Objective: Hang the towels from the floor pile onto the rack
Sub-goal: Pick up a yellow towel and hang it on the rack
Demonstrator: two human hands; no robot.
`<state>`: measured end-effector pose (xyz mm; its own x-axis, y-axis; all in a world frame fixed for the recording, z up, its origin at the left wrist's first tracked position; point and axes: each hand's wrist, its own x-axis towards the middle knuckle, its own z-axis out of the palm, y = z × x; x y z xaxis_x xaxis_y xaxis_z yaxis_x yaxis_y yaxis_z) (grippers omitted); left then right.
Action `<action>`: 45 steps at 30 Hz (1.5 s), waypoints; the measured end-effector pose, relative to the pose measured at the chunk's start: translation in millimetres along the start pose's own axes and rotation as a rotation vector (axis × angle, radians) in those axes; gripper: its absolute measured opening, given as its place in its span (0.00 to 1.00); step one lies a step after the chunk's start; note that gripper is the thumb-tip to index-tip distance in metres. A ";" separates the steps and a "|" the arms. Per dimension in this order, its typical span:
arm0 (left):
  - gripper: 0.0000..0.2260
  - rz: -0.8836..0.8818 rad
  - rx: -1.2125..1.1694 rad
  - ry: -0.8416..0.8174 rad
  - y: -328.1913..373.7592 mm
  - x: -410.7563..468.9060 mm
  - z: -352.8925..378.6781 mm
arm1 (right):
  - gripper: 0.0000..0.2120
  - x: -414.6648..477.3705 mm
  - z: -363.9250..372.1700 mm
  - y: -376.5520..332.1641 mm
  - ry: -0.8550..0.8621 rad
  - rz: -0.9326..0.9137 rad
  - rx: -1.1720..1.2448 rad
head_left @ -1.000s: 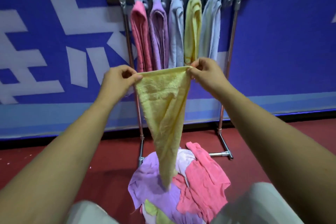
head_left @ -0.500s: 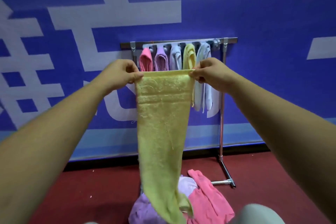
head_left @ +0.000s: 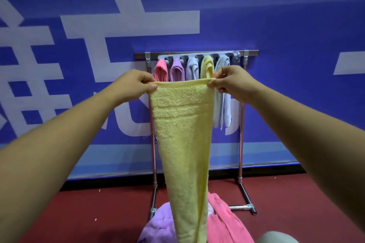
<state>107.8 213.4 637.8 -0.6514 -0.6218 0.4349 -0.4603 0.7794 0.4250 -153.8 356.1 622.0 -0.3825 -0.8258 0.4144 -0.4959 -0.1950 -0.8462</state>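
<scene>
I hold a yellow towel (head_left: 182,144) stretched out in front of me by its top edge. My left hand (head_left: 136,83) pinches the left corner and my right hand (head_left: 230,81) pinches the right corner. The towel hangs down long and narrows toward the floor pile (head_left: 221,221) of purple and pink towels. Behind it stands the metal rack (head_left: 241,144), with several towels hung from its top bar: pink (head_left: 160,70), purple (head_left: 177,70), pale blue (head_left: 192,69), yellow (head_left: 206,65) and light blue (head_left: 222,108). The held towel hides their lower parts.
A blue wall banner (head_left: 276,25) with large white characters stands right behind the rack. The floor (head_left: 98,213) is dark red. A grey trouser knee (head_left: 276,237) shows at the bottom right.
I have raised the yellow towel clear of the pile and drawn its top edge out wider. My view has lifted, so the rack sits lower and farther in the frame.
</scene>
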 end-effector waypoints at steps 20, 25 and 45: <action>0.11 0.291 0.004 -0.427 32.1 -5.3 12.4 | 0.10 21.3 16.0 20.8 0.140 0.096 -0.043; 0.12 0.309 0.029 -0.343 27.8 -3.1 14.3 | 0.05 23.4 17.9 26.1 0.154 0.124 -0.115; 0.03 0.166 -0.121 -0.016 23.6 6.9 42.3 | 0.05 -1.1 52.2 8.7 -0.148 0.166 0.448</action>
<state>66.9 230.7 617.1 -0.7221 -0.4834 0.4949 -0.2704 0.8557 0.4413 -116.9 327.7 596.8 -0.2972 -0.9247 0.2378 -0.0413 -0.2363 -0.9708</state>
